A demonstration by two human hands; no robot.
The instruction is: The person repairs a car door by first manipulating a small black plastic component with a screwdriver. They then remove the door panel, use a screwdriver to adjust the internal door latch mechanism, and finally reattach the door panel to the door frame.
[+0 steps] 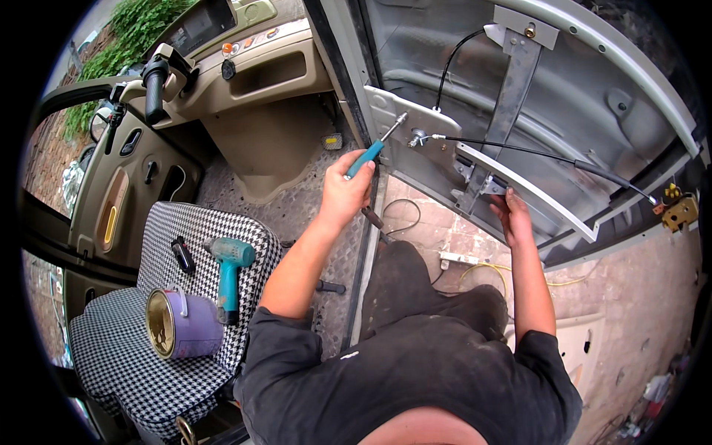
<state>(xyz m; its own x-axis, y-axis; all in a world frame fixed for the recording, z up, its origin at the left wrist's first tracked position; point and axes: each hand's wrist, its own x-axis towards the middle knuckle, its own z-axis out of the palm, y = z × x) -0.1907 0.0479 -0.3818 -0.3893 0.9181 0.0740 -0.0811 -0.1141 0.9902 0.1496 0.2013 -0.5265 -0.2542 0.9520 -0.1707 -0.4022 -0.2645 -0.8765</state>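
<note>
A screwdriver with a teal handle (364, 157) and a metal shank is in my left hand (348, 182), its tip raised near the upper left of the door's mounting plate (388, 111). Beside the tip sit a round metal fitting (417, 138) and a black cable (545, 148) running right to a brass-coloured latch (679, 213). My right hand (512, 215) is at a metal bracket (492, 186) below the curved silver rail (558, 204), with fingertips against it; whether they grip it is unclear. The open grey door frame (608, 89) fills the upper right.
The vehicle cabin (252, 148) is at left, with a checked seat (111, 341) bearing a teal power tool (228, 271), a purple bucket (185, 330) and a black device (182, 256). Cords and a white power strip (458, 259) lie on the paving; a panel (575, 341) is lower right.
</note>
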